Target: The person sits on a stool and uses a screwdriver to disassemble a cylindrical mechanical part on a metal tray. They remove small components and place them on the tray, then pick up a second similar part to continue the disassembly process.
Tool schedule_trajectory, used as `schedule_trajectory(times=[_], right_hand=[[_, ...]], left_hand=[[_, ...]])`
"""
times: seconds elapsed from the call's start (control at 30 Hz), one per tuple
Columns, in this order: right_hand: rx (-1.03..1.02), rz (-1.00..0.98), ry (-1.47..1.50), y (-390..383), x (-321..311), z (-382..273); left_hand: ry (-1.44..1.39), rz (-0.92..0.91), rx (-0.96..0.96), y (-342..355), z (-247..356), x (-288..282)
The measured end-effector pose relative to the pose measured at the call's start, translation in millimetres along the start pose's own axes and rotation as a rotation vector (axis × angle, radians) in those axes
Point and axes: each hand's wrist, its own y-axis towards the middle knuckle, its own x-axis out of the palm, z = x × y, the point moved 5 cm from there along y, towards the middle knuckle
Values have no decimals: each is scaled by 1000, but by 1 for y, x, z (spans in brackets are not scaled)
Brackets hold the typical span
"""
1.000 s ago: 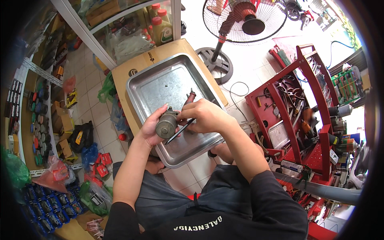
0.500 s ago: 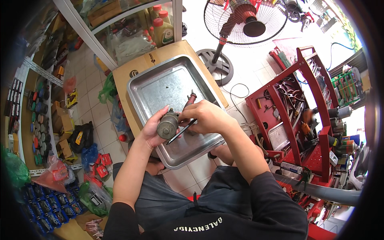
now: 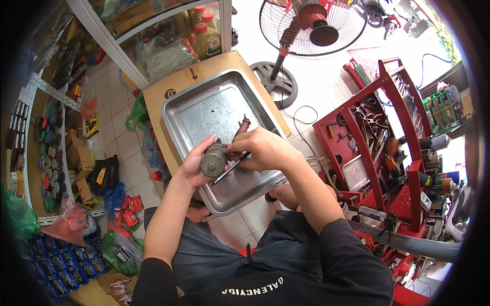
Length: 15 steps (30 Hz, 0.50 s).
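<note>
In my left hand (image 3: 195, 166) is a grey metal cylindrical part (image 3: 213, 163) with a round end cap facing up toward me, fingers wrapped round it. My right hand (image 3: 255, 148) is closed at the part's right side, gripping a dark tool with a long thin shaft (image 3: 224, 175) that slants down-left alongside the cylinder. Just beyond my right fingers a red piece with metal prongs (image 3: 243, 126) shows; whether it is held or attached is hidden. Both hands are over a rectangular steel tray (image 3: 189, 96) resting on cardboard (image 3: 155, 102).
A standing fan (image 3: 312, 28) is beyond the tray, with a cable on the floor. A red tool cart (image 3: 334, 140) packed with tools stands at right. At left are stocked shelves (image 3: 35, 143), bags and boxes (image 3: 132, 203). A glazed cabinet (image 3: 145, 51) holding bottles is at the back.
</note>
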Motion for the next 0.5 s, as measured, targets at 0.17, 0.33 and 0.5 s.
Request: schedule_trajectory(times=[0.17, 0.33, 0.5], right_hand=[[10, -30, -43, 1, -1, 4], [-15, -10, 3, 0, -1, 4], [22, -24, 25, 3, -2, 3]], left_hand=[[16, 23, -20, -3, 0, 9], [-98, -28, -16, -2, 0, 3], [-75, -21, -31, -4, 1, 11]])
